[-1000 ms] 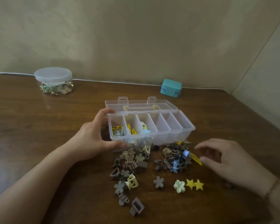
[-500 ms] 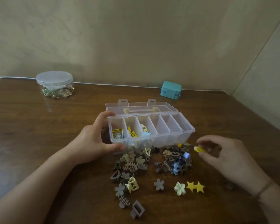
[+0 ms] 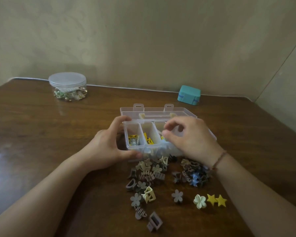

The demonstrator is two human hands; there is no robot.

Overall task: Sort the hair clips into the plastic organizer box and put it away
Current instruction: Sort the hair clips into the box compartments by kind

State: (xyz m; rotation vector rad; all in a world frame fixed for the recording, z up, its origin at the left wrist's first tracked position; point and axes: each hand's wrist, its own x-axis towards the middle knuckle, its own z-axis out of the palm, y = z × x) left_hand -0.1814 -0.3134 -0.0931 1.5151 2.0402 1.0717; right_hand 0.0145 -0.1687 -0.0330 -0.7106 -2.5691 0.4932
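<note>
Steadied at its left end by the left hand (image 3: 108,147), fingers (image 3: 117,121) wrapped around the wall, so the organizer box (image 3: 135,152) stays put on the tabletop (image 3: 41,134). Poised over the third compartment: right hand (image 3: 188,135), fingers curled as if pinching a clip, though impossible to tell. Loose hair clips (image 3: 152,175) heaped just before the box; bare room left and far back.

Clear plastic organizer box (image 3: 161,115), yellow clips (image 3: 148,140) inside, teal case (image 3: 189,95), two yellow stars (image 3: 217,200), dark brown table (image 3: 41,134)
</note>
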